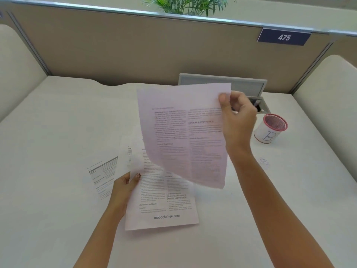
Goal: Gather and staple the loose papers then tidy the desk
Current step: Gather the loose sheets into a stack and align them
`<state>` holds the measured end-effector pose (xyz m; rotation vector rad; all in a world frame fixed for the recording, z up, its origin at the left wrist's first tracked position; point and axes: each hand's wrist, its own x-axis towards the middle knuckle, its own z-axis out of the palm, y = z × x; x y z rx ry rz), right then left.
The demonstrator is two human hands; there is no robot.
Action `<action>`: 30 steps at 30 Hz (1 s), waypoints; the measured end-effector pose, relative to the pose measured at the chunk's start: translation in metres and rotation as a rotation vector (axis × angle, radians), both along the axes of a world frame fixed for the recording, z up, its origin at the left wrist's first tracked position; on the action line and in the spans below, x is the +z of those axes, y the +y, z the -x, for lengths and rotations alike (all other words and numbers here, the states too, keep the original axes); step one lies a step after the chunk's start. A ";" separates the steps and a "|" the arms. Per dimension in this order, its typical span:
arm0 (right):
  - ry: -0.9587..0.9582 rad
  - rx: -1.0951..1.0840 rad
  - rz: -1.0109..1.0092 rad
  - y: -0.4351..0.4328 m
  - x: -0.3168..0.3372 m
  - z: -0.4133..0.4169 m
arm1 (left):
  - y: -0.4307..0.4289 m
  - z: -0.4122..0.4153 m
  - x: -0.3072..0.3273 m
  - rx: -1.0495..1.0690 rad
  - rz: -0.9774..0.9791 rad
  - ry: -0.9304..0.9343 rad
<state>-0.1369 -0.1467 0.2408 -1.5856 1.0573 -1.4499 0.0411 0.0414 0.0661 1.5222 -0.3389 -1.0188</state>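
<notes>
My right hand (238, 117) pinches the top right corner of a printed sheet (185, 132) and holds it up in the air above the desk, its lower edge curling. Below it, my left hand (125, 183) grips the left edge of a small stack of printed pages (164, 206) that rests on the white desk (58, 132). One more printed sheet (102, 175) lies flat on the desk to the left of that stack, partly under it. No stapler is visible.
A white pen cup with a pink mesh rim (270, 128) stands at the right. Behind my right hand is an open grey cable hatch (222, 84) in the desk. Beige partition walls (135, 51) enclose the desk at the back and sides.
</notes>
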 end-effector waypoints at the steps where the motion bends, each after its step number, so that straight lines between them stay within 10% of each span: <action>1: 0.034 0.007 -0.039 -0.004 -0.008 -0.002 | 0.000 0.001 0.001 -0.009 0.001 -0.004; 30: 0.230 -0.300 -0.514 -0.019 -0.135 -0.009 | -0.006 0.018 0.012 -0.078 0.002 0.079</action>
